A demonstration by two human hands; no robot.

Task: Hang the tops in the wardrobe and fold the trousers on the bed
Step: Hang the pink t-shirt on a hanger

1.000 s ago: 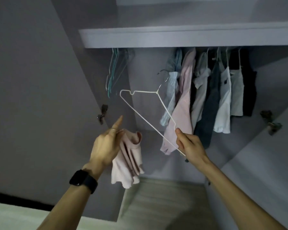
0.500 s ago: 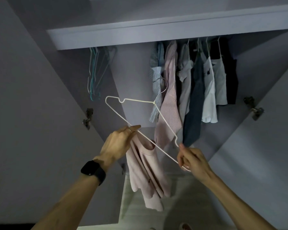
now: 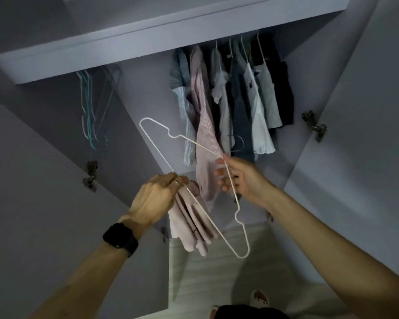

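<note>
A white wire hanger (image 3: 157, 155) is held slanted in front of the open wardrobe. My right hand (image 3: 242, 180) grips it near the neck, just below its metal hook (image 3: 238, 145). My left hand (image 3: 156, 196) holds a bunched pale pink top (image 3: 189, 224) that hangs down from it, and its fingers also pinch the hanger's bottom wire. The hanger's lower shoulder (image 3: 242, 245) sticks out below both hands. The top is beside the wire, not on the hanger.
Several tops (image 3: 230, 100) hang on the rail under the wardrobe shelf (image 3: 129, 47). Empty hangers (image 3: 90, 111) hang at the rail's left end. Both doors (image 3: 355, 157) stand open with hinges showing. Pale floor (image 3: 217, 272) lies below.
My right hand has slid up the hanger to its neck and turned it, so one shoulder now points down. My left hand went from pointing to gripping the bottom wire with the top.
</note>
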